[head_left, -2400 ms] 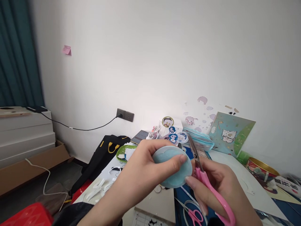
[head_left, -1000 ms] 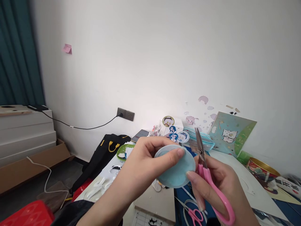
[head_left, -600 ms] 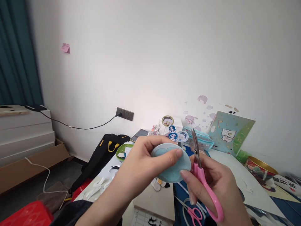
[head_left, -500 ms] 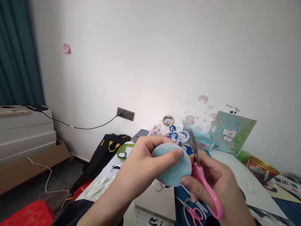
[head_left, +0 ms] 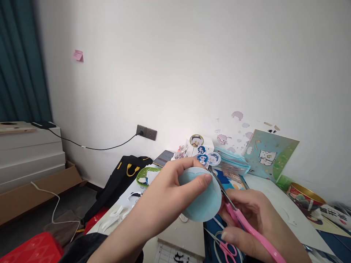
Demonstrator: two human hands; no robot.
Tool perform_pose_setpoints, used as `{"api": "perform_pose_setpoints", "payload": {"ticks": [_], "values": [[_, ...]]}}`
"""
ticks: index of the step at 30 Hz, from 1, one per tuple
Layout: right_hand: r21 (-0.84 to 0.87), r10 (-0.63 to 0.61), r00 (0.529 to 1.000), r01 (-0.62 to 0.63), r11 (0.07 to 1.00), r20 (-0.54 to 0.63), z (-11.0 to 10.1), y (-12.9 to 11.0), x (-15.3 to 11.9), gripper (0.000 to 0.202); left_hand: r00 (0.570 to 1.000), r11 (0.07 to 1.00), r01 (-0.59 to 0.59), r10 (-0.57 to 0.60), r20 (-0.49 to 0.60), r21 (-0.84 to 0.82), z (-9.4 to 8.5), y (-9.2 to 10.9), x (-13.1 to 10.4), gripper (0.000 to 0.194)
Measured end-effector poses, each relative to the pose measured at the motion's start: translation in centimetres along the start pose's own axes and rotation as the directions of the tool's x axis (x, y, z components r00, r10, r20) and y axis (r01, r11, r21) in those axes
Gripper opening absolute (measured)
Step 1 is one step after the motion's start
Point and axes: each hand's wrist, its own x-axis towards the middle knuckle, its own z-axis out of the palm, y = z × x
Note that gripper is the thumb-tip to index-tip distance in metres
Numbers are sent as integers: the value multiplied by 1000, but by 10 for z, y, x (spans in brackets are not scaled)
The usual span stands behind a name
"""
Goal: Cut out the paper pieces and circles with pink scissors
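Between its thumb and fingers, my left hand [head_left: 175, 193] pinches a round light-blue paper disc [head_left: 204, 202] above the desk. My right hand [head_left: 252, 219] grips pink-handled scissors [head_left: 241, 219], whose metal blades lie along the right edge of the disc. The thumb of that hand is at the pink handle, and its other fingers are partly hidden behind it. A second, smaller pair of pink scissors [head_left: 227, 249] lies on the desk below, beside a coiled pale cable.
White paper scraps [head_left: 113, 219] and a green tray [head_left: 142, 177] lie at the left. Behind are round stickers [head_left: 202, 159] and a clear blue-edged pouch [head_left: 233, 160]. A round tin [head_left: 305, 195] stands at the right, before a propped picture card [head_left: 274, 155].
The scissors have tilted to the left, their blades moving down to the disc's edge. My right hand has shifted slightly right and down. The disc has turned a little in my left hand.
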Motion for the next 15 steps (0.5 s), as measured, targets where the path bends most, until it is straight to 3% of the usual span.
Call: {"api": "perform_pose_setpoints", "payload": {"ticks": [8, 15], "values": [[-21, -40, 990, 43, 999, 136, -2, -8, 2, 16, 998, 1000, -28, 28, 49, -2, 1, 5, 0, 21], [-114, -68, 988, 84, 990, 137, -7, -3, 6, 14, 999, 1000, -9, 9, 47, 2, -1, -3, 1, 24]]}}
